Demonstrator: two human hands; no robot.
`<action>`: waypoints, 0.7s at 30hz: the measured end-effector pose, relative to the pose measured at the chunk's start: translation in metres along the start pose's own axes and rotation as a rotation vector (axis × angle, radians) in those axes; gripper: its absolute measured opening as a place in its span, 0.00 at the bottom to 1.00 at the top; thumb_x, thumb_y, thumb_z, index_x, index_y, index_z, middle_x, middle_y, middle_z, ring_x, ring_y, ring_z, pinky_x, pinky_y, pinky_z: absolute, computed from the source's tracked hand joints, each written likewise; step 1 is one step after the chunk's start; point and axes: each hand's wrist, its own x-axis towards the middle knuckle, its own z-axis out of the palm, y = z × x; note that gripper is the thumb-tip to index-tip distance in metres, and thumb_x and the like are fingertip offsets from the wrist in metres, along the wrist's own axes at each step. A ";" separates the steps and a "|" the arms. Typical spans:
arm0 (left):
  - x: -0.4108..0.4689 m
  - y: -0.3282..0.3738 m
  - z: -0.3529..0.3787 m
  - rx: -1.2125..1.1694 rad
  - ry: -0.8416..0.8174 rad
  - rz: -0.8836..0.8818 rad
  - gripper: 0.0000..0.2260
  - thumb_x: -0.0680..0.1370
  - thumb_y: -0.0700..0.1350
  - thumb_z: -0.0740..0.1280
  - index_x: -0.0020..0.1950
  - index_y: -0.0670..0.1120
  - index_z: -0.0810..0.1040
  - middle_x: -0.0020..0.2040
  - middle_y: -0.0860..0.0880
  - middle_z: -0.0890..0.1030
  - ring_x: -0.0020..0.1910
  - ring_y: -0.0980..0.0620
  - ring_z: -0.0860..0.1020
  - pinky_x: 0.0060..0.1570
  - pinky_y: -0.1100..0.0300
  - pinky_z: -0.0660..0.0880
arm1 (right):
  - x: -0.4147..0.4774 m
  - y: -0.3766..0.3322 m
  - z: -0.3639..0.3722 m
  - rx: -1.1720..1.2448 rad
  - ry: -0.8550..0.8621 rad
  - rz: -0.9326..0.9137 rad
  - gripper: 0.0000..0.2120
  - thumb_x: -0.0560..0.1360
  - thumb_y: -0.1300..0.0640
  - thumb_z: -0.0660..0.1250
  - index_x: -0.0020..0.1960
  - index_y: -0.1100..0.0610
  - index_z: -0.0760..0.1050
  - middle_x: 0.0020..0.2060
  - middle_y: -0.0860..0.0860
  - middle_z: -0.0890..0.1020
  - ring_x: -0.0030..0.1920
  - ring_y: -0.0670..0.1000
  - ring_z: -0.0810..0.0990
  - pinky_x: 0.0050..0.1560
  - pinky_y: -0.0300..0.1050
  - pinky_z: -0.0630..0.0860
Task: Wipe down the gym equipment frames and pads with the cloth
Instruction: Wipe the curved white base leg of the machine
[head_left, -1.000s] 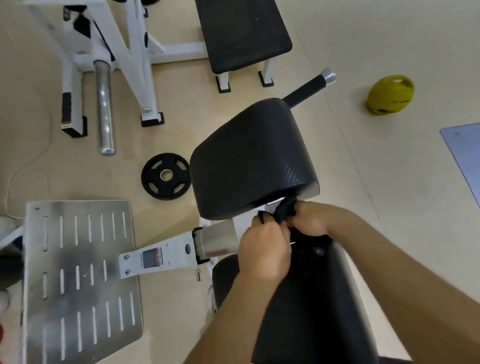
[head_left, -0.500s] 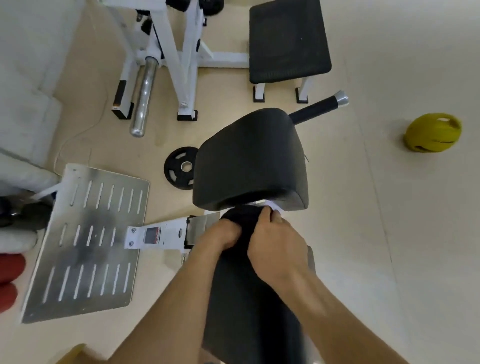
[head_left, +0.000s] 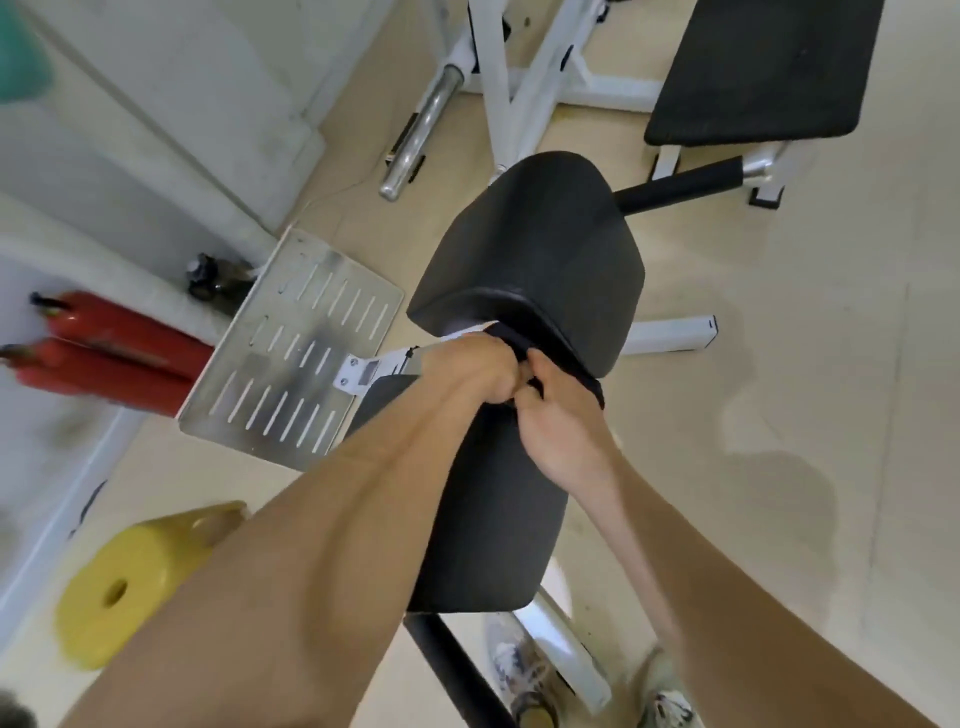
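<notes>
A black cloth (head_left: 563, 358) is bunched in the gap between two black pads of a white-framed machine. The upper pad (head_left: 540, 249) lies ahead of my hands, the lower pad (head_left: 493, 519) runs back toward me. My left hand (head_left: 467, 371) is closed on the cloth at the gap. Touching it on the right, my right hand (head_left: 558, 415) also grips the cloth. Most of the cloth is hidden under my fingers. A white frame bar (head_left: 670, 335) sticks out to the right below the upper pad.
A slotted metal footplate (head_left: 291, 353) lies to the left, with two red extinguishers (head_left: 109, 358) beside it. A yellow weight (head_left: 130, 582) sits at lower left. A black bench (head_left: 758, 73) and white rack with chrome bar (head_left: 421, 130) stand ahead. My shoes (head_left: 524, 675) are below.
The view has swung left and tilted, bringing the wall, extinguishers and yellow weight into sight. My hands have stayed together on the cloth at the gap between the pads.
</notes>
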 end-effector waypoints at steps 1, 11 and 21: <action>0.007 -0.004 -0.003 -0.029 -0.026 0.028 0.22 0.83 0.56 0.54 0.69 0.43 0.71 0.68 0.45 0.73 0.63 0.44 0.72 0.63 0.52 0.67 | 0.007 0.000 0.007 0.027 -0.064 0.015 0.23 0.82 0.56 0.52 0.76 0.55 0.57 0.69 0.53 0.70 0.67 0.56 0.70 0.64 0.47 0.66; 0.018 -0.014 0.000 -0.158 0.012 0.004 0.25 0.81 0.61 0.55 0.70 0.46 0.71 0.69 0.45 0.73 0.67 0.43 0.71 0.66 0.49 0.67 | 0.024 0.002 0.030 0.176 -0.059 0.171 0.36 0.72 0.47 0.59 0.77 0.51 0.51 0.70 0.56 0.67 0.70 0.60 0.66 0.69 0.60 0.64; 0.009 -0.050 -0.001 -0.224 0.165 -0.107 0.12 0.78 0.47 0.62 0.58 0.44 0.77 0.56 0.44 0.79 0.57 0.41 0.77 0.51 0.52 0.71 | 0.016 -0.024 0.021 -0.164 0.006 -0.261 0.20 0.76 0.67 0.56 0.62 0.55 0.77 0.54 0.53 0.79 0.56 0.53 0.76 0.57 0.43 0.71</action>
